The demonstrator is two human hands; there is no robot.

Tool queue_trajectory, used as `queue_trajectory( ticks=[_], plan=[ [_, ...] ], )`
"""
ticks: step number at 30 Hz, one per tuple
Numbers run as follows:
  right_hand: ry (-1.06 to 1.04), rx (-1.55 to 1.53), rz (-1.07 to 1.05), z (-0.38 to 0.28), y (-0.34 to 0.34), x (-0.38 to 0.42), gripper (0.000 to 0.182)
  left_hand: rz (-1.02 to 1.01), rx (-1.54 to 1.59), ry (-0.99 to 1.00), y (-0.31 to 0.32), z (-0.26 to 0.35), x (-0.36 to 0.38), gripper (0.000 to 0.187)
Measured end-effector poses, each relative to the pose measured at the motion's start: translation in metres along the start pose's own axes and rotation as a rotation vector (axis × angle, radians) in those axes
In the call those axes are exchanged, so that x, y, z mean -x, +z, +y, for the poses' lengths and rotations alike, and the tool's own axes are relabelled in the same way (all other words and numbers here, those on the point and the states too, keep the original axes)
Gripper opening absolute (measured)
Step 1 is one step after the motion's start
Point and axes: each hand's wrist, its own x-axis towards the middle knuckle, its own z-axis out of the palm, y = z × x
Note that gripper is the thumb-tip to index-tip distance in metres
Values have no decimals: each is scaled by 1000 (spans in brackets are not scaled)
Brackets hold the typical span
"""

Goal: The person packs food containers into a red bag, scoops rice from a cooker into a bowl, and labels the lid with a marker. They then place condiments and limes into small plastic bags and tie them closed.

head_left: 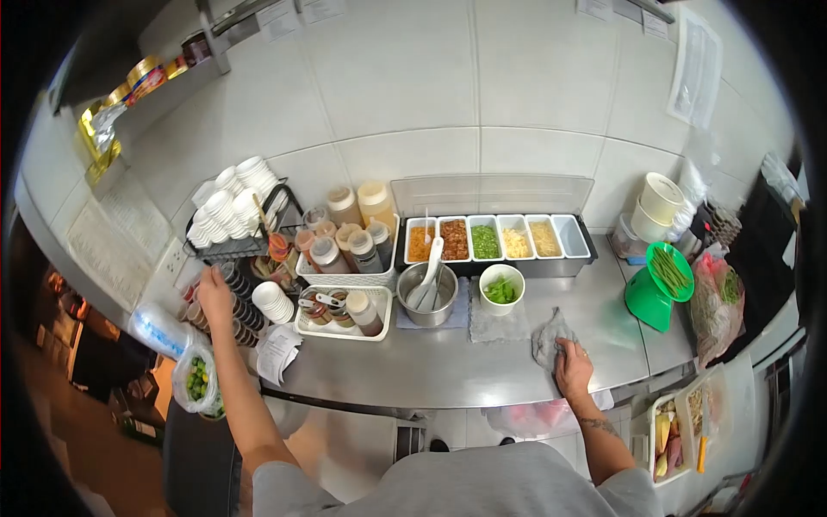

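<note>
My right hand [573, 368] is closed on a crumpled grey cloth [553, 337], which lies on the steel counter [482, 370]. On the far left, my left hand [215, 299] reaches to stacks of dark cups or lids [244, 303]. Its fingers are bunched together; whatever is in them is hidden. Close to that hand are a stack of white cups [273, 303] and a sheaf of paper slips [277, 351]. Left of the cloth, a white bowl of green leaves [501, 289] stands on a folded cloth [495, 327].
A steel pot [428, 297] with a white-handled utensil stands mid-counter. Behind it is a topping box [551, 267] with several filled compartments. Baskets [345, 326] hold sauce bottles. At right stand a green scale [648, 299] with green stalks and a filled plastic bag [717, 302].
</note>
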Motion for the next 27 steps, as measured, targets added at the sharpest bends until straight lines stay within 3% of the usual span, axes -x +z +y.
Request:
queue_trajectory(
  ticks=[3, 4, 8, 10, 12, 14, 17, 18, 20, 23, 27],
  plan=[
    [53, -84, -38, 3, 2, 0, 23, 158, -139, 157, -28, 3, -13, 16],
    [39, -92, -20, 5, 3, 0, 22, 122, -125, 103, -38, -19, -22, 21],
    [50, -150, -17, 2, 7, -1, 21, 27, -642, -194, -102, -67, -29, 23],
    [51, -147, 4, 0, 2, -1, 20, 57, -672, -219, -112, -128, -38, 25],
    [62, -141, -9, -5, -4, -2, 18, 291, -624, -16, -114, -143, -36, 27],
    [61, -151, -5, -3, -3, -3, 17, 343, -657, 51, -115, -148, -49, 30],
    [72, -106, 5, -7, -4, -2, 17, 382, -743, 213, -105, -108, -57, 25],
    [94, -89, 18, -8, -4, -1, 18, 319, -728, 252, -97, -115, -64, 25],
    [121, -59, 34, -11, 0, 0, 19, -102, -480, 94, -54, -180, -94, 29],
    [132, -50, 44, -14, -2, 0, 20, -420, -462, 156, -9, -156, -56, 31],
    [119, -35, 68, -16, -2, 1, 18, -270, -507, 187, 19, -144, -14, 33]
  ],
)
